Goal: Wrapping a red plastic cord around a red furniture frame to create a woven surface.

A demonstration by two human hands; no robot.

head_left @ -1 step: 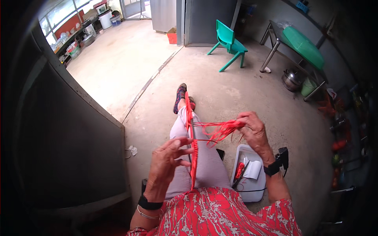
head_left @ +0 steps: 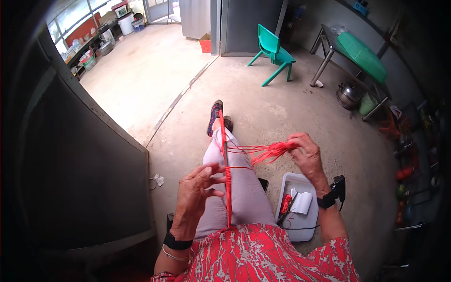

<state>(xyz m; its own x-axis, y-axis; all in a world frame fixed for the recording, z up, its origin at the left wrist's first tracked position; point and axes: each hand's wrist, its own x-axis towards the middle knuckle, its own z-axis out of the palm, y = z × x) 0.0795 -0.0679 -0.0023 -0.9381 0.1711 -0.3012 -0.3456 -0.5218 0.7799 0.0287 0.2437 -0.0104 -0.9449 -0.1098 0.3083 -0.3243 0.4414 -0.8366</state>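
A narrow red braided cord band (head_left: 228, 190) stretches along my legs from my waist to my shoes, with a dark line along its middle stretch. My right hand (head_left: 306, 155) is closed around a bunch of loose red cords (head_left: 272, 151) to the right of the band. Several thin strands from that bunch run left to the band, and a single strand crosses my thigh lower down. Just left of the band is my left hand (head_left: 196, 189), fingers apart, its fingertips at or very near the braid. Whether they touch it is hard to tell.
A white plastic tray (head_left: 305, 233) beside my right leg holds a red cord bundle (head_left: 286, 203), a white roll (head_left: 301, 203) and a dark tool. A green chair (head_left: 277, 54) stands ahead; a metal table (head_left: 325, 58) is at far right. A dark panel (head_left: 89, 155) rises at left.
The band has shifted slightly left and looks straighter. My right hand has moved a little right with the bunch, and the strands between look tighter. My left hand has shifted slightly left.
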